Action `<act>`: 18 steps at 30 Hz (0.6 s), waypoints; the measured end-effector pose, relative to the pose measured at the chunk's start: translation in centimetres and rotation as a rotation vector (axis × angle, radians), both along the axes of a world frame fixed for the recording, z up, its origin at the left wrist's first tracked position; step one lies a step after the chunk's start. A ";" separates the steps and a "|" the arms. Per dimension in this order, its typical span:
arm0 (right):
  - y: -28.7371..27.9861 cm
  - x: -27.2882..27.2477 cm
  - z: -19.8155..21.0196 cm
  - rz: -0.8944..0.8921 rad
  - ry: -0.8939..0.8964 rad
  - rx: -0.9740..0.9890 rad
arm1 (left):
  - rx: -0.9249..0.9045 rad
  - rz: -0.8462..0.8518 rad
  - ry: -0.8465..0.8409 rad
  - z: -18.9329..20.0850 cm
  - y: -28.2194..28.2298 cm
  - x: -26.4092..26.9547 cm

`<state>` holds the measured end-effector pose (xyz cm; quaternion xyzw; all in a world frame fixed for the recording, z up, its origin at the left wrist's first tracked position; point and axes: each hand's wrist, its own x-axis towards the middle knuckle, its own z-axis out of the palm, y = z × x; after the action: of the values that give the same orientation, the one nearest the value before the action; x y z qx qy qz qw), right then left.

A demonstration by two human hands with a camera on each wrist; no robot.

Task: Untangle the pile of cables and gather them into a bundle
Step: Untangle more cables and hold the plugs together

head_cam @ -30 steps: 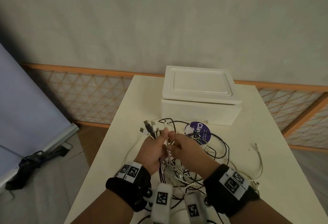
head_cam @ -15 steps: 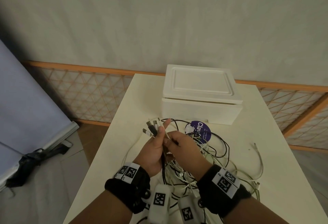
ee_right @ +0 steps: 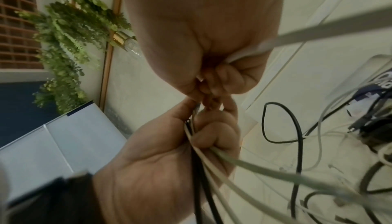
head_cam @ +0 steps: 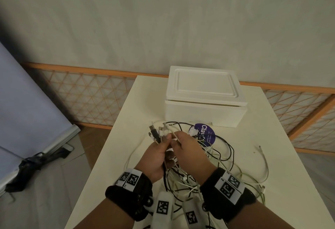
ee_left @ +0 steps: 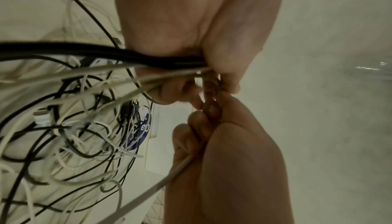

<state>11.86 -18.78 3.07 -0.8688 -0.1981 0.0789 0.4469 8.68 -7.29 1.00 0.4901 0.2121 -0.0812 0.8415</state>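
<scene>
A tangle of black and white cables (head_cam: 220, 163) lies on the cream table (head_cam: 282, 174). My left hand (head_cam: 165, 142) is held above it and grips a bunch of cable ends (head_cam: 157, 133) whose plugs stick up past the thumb. In the left wrist view the same bunch (ee_left: 148, 60) of black and white cords passes under the left thumb. My right hand (head_cam: 175, 140) is pressed against the left one and pinches a single white cable (ee_right: 273, 43), seen from the left wrist as a white cable (ee_left: 169, 177) leaving its curled fingers.
A white lidded foam box (head_cam: 204, 100) stands at the back of the table, with a round purple sticker (head_cam: 208, 134) just in front of it under the cables. One loose white cable end (head_cam: 261, 149) lies at the right. Floor drops off on both sides.
The right forefinger, raised half a second ago, has come down to the left thumb with the white cable. Both hands stay together over the pile.
</scene>
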 end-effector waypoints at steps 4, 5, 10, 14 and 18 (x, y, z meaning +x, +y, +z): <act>0.2 -0.8 -0.5 0.096 -0.137 -0.125 | -0.086 0.186 0.054 -0.2 0.3 0.3; 0.3 -0.9 -0.4 0.116 -0.159 -0.149 | -0.109 0.186 0.043 0.0 0.3 0.3; 0.5 -0.8 -0.1 0.189 -0.261 -0.314 | -0.097 0.106 -0.070 0.7 -0.3 -0.1; 0.8 -2.1 -0.1 0.256 -0.253 -0.333 | -0.038 0.263 0.019 1.5 0.7 0.4; -3.0 -1.4 -0.1 0.247 0.014 -0.300 | -0.293 0.465 -0.047 2.3 5.3 0.7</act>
<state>10.42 -21.78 2.95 -0.8941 -0.2863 0.1676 0.3007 9.40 -2.01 3.29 0.3030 0.2853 0.0956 0.9042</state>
